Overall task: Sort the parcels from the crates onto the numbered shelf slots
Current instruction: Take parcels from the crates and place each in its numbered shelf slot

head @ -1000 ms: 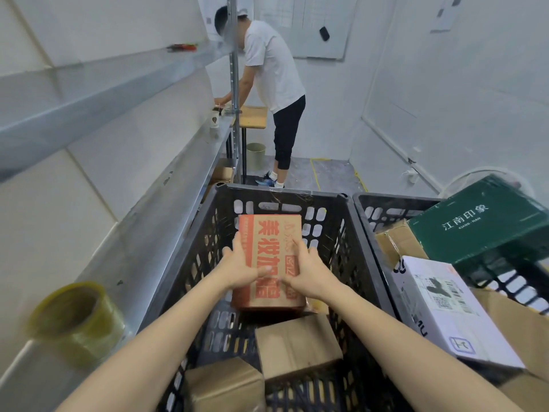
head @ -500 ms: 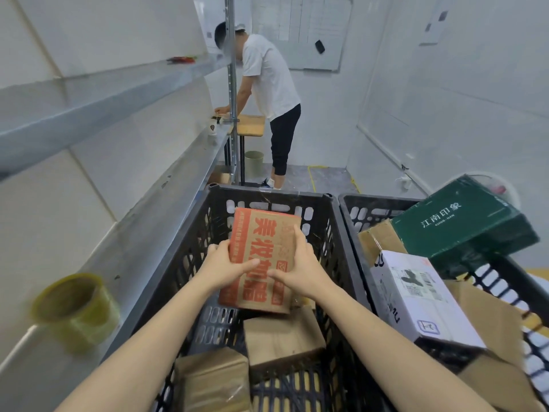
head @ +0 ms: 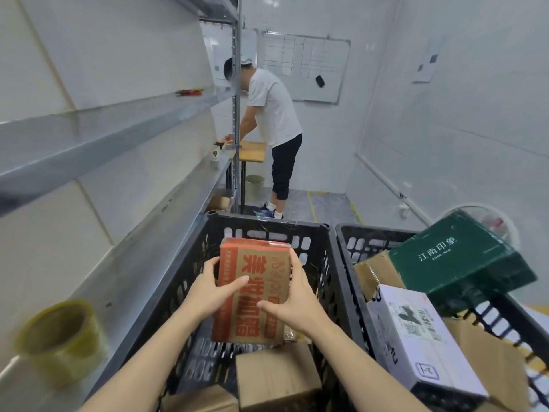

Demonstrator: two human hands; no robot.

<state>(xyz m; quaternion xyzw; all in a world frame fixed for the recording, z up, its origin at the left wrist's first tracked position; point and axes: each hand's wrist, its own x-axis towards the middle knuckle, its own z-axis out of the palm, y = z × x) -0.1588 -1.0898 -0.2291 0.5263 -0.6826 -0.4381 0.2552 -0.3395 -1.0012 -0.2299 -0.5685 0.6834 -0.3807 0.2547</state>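
Observation:
Both hands hold a brown cardboard parcel with orange print (head: 261,281) upright above the left black crate (head: 267,230). My left hand (head: 212,289) grips its left edge, my right hand (head: 292,301) its right edge. Plain brown boxes (head: 276,376) lie low in that crate. The right black crate (head: 350,236) holds a dark green box (head: 457,257), a white labelled parcel (head: 416,331) and brown boxes. The grey metal shelf (head: 166,215) runs along the left wall, with a higher shelf board (head: 89,138) above it.
A roll of yellowish tape (head: 62,337) sits on the lower shelf near me; a small cup (head: 215,153) stands farther along it. A person in a white shirt (head: 270,114) bends over a small wooden table (head: 252,150) ahead. A bin (head: 255,187) stands under the table.
Both hands have lifted the orange-printed parcel up out of the left crate. My view has tilted upward, showing more of the shelves and far wall.

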